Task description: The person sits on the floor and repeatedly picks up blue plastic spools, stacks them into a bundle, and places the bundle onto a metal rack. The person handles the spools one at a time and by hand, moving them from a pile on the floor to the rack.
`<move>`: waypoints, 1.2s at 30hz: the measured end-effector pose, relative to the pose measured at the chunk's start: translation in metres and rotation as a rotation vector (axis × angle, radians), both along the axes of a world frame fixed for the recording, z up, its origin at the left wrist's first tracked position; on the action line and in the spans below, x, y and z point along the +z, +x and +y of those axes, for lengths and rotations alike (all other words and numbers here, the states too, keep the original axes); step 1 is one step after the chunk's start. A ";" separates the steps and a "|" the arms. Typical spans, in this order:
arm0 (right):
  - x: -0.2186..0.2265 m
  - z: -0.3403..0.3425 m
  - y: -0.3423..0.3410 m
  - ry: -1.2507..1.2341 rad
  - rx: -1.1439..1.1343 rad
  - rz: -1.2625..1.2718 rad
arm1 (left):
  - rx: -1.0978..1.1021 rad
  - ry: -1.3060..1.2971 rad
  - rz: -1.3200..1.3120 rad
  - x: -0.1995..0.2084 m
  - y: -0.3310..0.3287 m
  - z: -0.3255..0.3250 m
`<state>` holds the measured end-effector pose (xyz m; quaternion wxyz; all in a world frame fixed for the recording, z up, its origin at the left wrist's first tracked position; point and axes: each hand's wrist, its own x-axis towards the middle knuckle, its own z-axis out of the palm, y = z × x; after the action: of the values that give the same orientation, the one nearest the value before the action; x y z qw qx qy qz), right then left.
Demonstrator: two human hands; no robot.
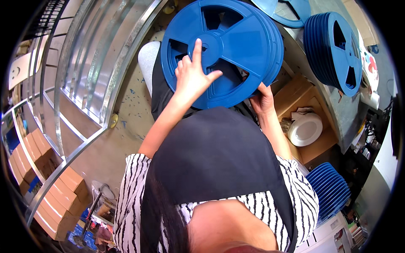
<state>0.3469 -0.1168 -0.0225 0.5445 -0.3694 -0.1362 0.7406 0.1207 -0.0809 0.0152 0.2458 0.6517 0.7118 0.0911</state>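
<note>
Blue reels (236,46) | left hand (192,78): half open, atop | right hand (263,99): gripping rim (245,90)

Single head cam, L lens of pair, wide fisheye, looked steeply down from head height, apron (215,156) v. close, blue reel (249,46) farther off, floor (133,105) beyond, table (346,120) edge bowed at R.
</note>
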 end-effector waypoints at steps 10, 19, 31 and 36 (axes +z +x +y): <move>0.015 0.002 0.001 0.055 0.074 -0.047 | 0.241 -0.085 -1.246 0.028 -0.065 0.029; -0.007 0.002 0.010 0.048 0.065 0.094 | 0.141 -0.166 -2.339 0.031 -0.121 -0.023; -0.026 0.004 0.018 0.065 0.063 0.265 | -0.008 -0.068 -2.420 0.009 -0.118 -0.042; -0.032 0.005 0.020 0.066 0.061 0.291 | 0.085 -0.117 -2.472 0.013 -0.117 -0.043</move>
<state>0.3672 -0.1115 -0.0542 0.5477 -0.2358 -0.0913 0.7975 0.0036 -0.1237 0.0280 0.7779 0.0927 0.0258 0.6210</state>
